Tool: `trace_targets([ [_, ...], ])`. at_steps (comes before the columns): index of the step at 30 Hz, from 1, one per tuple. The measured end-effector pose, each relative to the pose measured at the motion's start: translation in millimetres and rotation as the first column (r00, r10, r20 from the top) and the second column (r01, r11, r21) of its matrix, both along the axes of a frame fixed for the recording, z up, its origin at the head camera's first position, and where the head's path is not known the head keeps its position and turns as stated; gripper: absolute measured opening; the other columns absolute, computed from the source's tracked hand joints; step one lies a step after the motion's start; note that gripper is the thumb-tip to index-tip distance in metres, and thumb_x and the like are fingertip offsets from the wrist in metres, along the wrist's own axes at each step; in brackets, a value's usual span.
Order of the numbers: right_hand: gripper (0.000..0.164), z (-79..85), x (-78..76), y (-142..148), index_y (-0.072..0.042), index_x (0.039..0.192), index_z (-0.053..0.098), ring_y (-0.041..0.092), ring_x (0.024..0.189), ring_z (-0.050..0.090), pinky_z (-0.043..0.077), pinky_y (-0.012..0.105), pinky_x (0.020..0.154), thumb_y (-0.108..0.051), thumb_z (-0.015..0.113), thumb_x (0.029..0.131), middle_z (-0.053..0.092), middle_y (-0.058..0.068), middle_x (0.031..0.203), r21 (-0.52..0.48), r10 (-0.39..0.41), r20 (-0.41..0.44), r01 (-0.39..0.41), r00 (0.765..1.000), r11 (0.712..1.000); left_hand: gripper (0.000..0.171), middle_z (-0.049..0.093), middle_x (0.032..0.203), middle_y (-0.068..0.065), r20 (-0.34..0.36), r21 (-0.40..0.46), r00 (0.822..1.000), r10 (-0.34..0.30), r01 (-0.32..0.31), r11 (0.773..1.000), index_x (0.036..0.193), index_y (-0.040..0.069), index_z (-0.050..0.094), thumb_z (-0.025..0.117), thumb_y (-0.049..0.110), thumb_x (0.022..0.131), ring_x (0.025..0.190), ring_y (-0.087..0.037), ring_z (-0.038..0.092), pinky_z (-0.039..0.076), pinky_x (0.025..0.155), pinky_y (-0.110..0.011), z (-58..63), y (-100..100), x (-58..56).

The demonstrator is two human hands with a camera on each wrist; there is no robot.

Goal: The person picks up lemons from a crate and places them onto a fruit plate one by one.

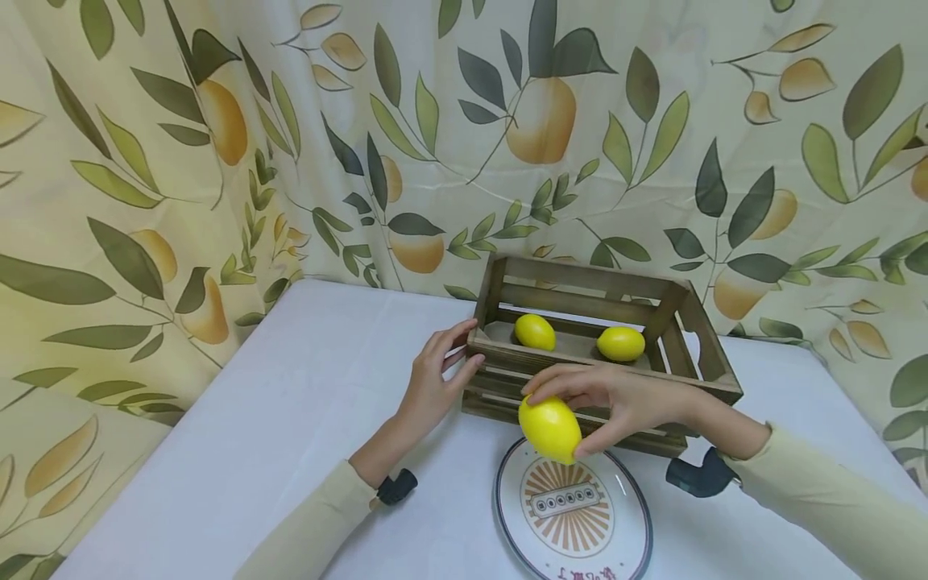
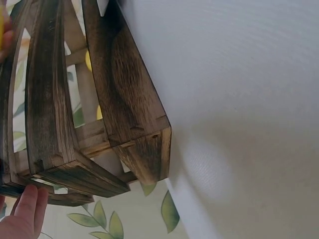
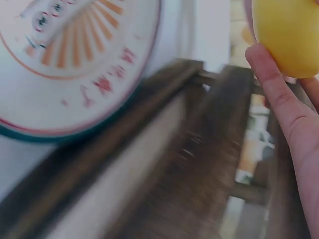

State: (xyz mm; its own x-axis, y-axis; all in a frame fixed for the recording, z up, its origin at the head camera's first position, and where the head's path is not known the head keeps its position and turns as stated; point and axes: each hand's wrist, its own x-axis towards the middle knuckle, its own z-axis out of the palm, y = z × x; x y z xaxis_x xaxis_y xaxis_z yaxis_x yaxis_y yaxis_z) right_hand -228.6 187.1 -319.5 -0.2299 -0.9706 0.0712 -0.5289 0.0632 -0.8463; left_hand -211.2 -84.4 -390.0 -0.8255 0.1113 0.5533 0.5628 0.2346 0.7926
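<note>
My right hand (image 1: 616, 399) grips a yellow lemon (image 1: 551, 429) between thumb and fingers, in front of a slatted wooden crate (image 1: 580, 278). The right wrist view shows that lemon (image 3: 286, 37) at the upper right, fingers around it. My left hand (image 1: 435, 374) holds the crate's near left corner, thumb at the front and fingers at the side. In the left wrist view its fingertips (image 2: 31, 201) lie against the crate's edge. Inside the crate rest two more lemons, one at left (image 1: 535, 332) and one at right (image 1: 621, 344).
A round white plate (image 1: 631, 515) with a dark rim and an orange sunburst print lies just in front of the crate, below the held lemon. A white cloth covers the table (image 1: 304, 387). Behind hangs a fruit-and-leaf patterned curtain (image 1: 464, 201).
</note>
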Motion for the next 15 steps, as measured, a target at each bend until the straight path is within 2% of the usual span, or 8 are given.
trace_targets([
  [4,0.064,-18.4,1.5,-5.6,-0.007,0.14,0.048,0.019,0.131,0.043,0.049,0.039,0.105,0.002,0.075,0.082,0.039,0.017,0.146,0.008,0.02,0.047,-0.02,0.999,1.0,0.048,0.053,0.124,-0.016,-0.011,-0.011,1.0,-0.006,0.006,1.0,0.14,0.007,0.051,0.065,0.007,0.094,0.118,-0.028,0.057,0.05,0.101,-0.028,0.3,-0.7,-0.4],
  [9,0.061,-38.2,3.7,-8.6,-0.007,0.14,0.049,0.019,0.129,0.045,0.05,0.039,0.104,-0.004,0.075,0.085,0.04,0.01,0.146,0.016,0.038,0.062,-0.039,0.997,0.999,0.048,0.053,0.125,-0.016,-0.01,-0.015,1.0,-0.006,0.006,1.0,0.139,0.005,0.051,0.065,0.006,0.093,0.119,-0.028,0.057,0.05,0.101,-0.027,-0.5,-1.2,-0.6],
  [15,0.058,-55.6,6.0,-9.2,-0.01,0.14,0.05,0.017,0.126,0.046,0.054,0.035,0.097,-0.01,0.074,0.087,0.04,0.023,0.142,0.075,0.03,0.067,-0.035,0.997,0.997,0.049,0.053,0.125,-0.016,-0.007,-0.016,1.0,-0.004,0.004,1.0,0.14,0.006,0.05,0.066,0.007,0.093,0.119,-0.028,0.057,0.05,0.101,-0.028,0.7,-1.9,0.3],
])
